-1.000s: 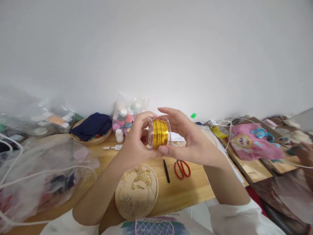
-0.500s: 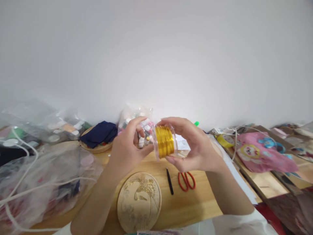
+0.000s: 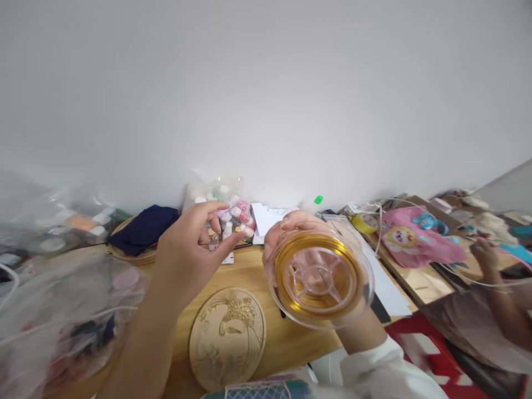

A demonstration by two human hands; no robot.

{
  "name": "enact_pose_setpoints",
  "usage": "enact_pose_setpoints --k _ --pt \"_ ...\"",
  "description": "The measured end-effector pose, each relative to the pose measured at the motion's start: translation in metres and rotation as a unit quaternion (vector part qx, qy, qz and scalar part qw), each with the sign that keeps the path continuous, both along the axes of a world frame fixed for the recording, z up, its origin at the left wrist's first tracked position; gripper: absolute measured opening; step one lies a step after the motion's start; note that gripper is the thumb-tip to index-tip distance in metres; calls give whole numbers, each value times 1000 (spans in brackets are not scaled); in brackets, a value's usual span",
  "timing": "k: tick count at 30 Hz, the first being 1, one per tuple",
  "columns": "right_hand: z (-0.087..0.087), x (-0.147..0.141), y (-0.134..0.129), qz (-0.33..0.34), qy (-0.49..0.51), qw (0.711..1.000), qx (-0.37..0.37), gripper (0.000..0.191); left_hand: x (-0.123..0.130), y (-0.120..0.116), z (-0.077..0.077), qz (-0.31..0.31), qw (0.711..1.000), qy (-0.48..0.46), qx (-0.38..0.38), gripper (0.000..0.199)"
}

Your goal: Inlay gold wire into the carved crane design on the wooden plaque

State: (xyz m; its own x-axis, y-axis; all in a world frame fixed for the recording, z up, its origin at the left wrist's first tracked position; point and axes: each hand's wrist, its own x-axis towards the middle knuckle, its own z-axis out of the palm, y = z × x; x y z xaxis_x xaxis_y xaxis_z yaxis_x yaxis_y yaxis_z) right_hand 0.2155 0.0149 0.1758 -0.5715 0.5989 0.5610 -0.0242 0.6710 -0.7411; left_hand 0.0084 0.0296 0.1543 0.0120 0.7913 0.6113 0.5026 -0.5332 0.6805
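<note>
My right hand grips a clear plastic spool of gold wire, its round end turned toward me; the spool covers much of the palm. To the left, my left hand hangs in the air with thumb and fingers apart, nothing between them. Below both hands, a round wooden plaque with a gold crane-like bird design lies on the wooden table. The spool hides most of a black tool near the plaque.
Bags of small bottles and a dark blue cloth stand along the wall. Plastic bags crowd the left. At right lie white sheets, a pink bag and another person's hand.
My left hand has let go of the spool and moved left. My right hand has brought the spool closer and turned its end toward me. The view has shifted right.
</note>
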Motion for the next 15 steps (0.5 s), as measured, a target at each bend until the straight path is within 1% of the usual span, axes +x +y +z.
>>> enact_pose_setpoints --k 2,4,5,6,7,8,9,10,11,12,13,15 --pt "7 -2 -6 -26 -12 999 15 40 0 0 0 1 1000 4 3 35" --pt "10 -2 -8 -56 -58 996 40 33 0 1 0 3 1000 9 -4 34" --pt "11 -2 -8 -73 -89 992 55 37 0 1 0 4 1000 11 -7 33" --pt "12 -3 -8 -88 -111 987 71 46 0 1 0 4 1000 12 -11 33" --pt "12 -3 -9 -103 -123 984 80 53 0 1 -1 5 1000 12 -13 32" --pt "12 -4 -10 -113 -123 983 80 56 0 0 -1 5 1000 12 -15 32" --pt "12 -6 -11 -118 -112 984 66 52 0 0 -1 4 1000 11 -15 32" --pt "11 -7 -12 -118 -92 988 43 44 1 0 -1 3 1000 9 -14 32" --pt "11 -8 -13 -110 -68 991 16 36 1 0 0 1 1000 9 -14 32" --pt "11 -8 -14 -95 -46 994 -8 34 1 0 0 0 1000 9 -15 32" --pt "11 -9 -15 -81 -25 996 -25 38 1 0 0 -1 1000 11 -17 32" --pt "11 -8 -15 -54 2 998 -35 48 2 0 0 -2 1000 14 -17 32"
